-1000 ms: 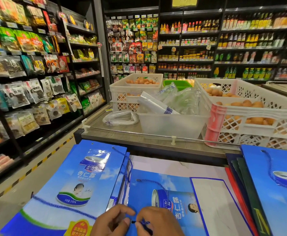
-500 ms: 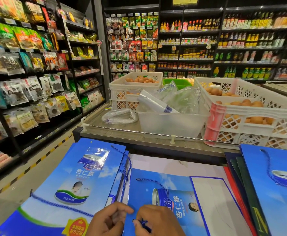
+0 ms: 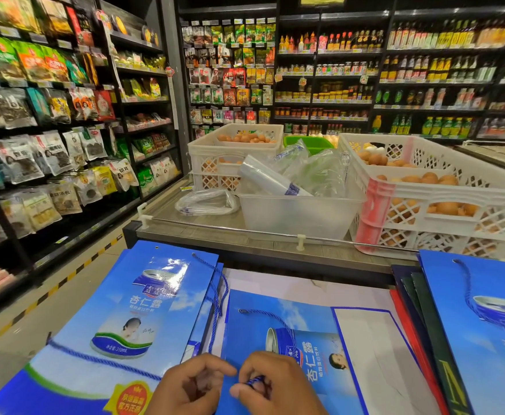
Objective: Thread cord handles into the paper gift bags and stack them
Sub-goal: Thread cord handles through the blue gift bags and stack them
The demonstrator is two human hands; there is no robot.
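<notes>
White crates (image 3: pixel 442 193) hold eggs (image 3: pixel 424 178); clear tub (image 3: pixel 299 215) holds plastic bags (image 3: pixel 314 172).

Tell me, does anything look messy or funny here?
Nothing is spilled or torn. The blue bag stack on the left lies crooked and hangs past the table edge. A loose blue cord lies across it. Both hands work on the middle bag.
</notes>
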